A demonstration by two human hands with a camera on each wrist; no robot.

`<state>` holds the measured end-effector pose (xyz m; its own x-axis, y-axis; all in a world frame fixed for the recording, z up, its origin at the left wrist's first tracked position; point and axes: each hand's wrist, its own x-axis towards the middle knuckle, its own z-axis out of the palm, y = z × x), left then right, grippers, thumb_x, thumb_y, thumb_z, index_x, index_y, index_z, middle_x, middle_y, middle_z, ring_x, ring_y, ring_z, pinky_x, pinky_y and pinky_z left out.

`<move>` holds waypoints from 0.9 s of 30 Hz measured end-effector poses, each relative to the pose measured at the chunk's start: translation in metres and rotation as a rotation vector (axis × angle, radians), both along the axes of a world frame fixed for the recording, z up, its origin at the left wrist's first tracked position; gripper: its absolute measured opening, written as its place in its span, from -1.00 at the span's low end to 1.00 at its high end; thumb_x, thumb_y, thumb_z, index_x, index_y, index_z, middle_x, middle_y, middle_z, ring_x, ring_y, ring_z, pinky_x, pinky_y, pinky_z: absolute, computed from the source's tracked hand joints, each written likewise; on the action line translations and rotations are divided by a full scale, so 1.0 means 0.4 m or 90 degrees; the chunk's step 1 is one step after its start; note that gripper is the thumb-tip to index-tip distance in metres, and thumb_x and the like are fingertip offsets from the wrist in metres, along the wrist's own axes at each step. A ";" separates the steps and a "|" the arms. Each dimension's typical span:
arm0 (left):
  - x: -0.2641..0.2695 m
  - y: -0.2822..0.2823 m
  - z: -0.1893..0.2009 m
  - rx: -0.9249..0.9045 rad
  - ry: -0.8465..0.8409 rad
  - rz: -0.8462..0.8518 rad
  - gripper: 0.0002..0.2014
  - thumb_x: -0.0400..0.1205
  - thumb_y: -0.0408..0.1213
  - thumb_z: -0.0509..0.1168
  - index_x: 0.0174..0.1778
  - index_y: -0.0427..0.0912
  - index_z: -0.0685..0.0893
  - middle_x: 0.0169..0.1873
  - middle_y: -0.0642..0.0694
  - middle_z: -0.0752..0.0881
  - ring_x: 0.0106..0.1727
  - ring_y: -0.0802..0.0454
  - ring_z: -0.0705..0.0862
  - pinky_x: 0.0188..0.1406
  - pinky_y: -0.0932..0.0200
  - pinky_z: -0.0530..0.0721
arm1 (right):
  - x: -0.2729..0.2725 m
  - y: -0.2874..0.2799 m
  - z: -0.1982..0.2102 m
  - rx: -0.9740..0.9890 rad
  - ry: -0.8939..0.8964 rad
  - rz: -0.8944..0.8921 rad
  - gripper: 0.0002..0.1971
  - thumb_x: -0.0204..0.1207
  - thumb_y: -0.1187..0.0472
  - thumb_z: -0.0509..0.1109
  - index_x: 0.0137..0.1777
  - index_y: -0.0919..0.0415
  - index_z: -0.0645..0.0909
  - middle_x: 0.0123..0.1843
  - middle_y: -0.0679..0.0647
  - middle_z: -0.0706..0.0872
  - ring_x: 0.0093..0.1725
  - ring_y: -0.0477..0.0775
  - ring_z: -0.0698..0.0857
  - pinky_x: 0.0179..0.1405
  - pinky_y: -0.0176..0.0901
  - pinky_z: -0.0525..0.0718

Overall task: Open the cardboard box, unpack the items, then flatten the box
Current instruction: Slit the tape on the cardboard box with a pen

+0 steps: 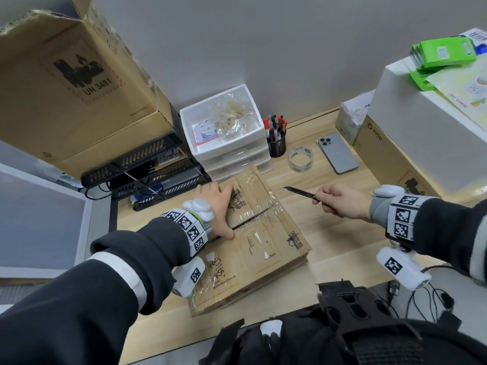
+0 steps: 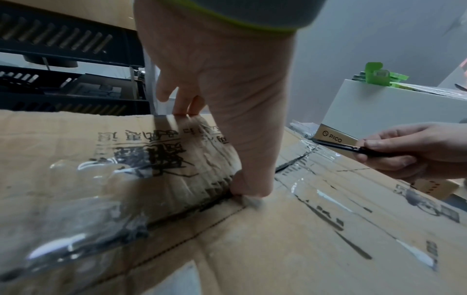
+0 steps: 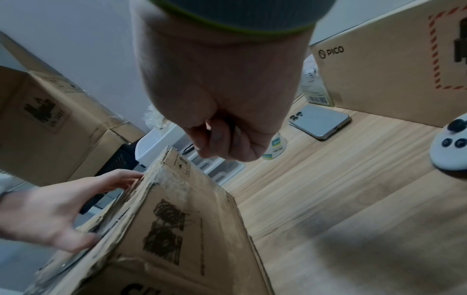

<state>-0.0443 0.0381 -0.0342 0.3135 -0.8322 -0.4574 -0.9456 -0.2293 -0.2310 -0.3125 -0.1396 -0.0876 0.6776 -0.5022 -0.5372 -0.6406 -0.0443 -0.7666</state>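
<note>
A worn, taped cardboard box (image 1: 263, 248) lies on the wooden desk (image 1: 342, 241), with its top seam slit open along the middle. My left hand (image 1: 218, 206) rests on the far top flap, its thumb (image 2: 252, 185) at the slit and its fingers reaching over the far edge. My right hand (image 1: 340, 204) hovers to the right of the box, clear of it, and grips a black utility knife (image 1: 300, 192) with the blade out, pointing left. In the right wrist view the box (image 3: 189, 229) is seen from its right end, with the left hand (image 3: 63, 207) on its top.
Behind the box stand a white drawer unit (image 1: 229, 143), a pen cup (image 1: 276, 143) and black stacked trays (image 1: 147, 175). A tape roll (image 1: 300, 158) and a phone (image 1: 337, 152) lie at the back right. Large cartons (image 1: 73, 83) (image 1: 395, 159) flank the desk.
</note>
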 end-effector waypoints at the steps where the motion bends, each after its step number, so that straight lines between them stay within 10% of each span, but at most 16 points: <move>1: 0.004 0.005 0.001 -0.005 0.008 0.011 0.13 0.01 0.39 0.50 0.45 -0.07 0.30 0.16 -0.17 0.52 0.14 -0.16 0.53 0.28 -0.10 0.53 | 0.004 0.007 0.005 -0.012 -0.003 0.006 -0.71 0.77 0.12 0.10 0.01 0.21 0.63 -0.43 -0.01 0.52 -0.55 -0.08 0.39 -0.63 -0.37 0.36; 27: 0.001 -0.021 0.007 0.082 0.008 0.044 0.13 0.24 0.28 0.59 0.60 -0.17 0.22 0.32 -0.27 0.44 0.33 -0.19 0.44 0.02 0.02 0.47 | 0.041 0.051 0.042 -0.170 0.004 0.104 -0.71 0.74 0.11 0.17 -0.04 0.11 0.71 -0.41 -0.05 0.61 -0.44 -0.04 0.50 -0.37 -0.19 0.50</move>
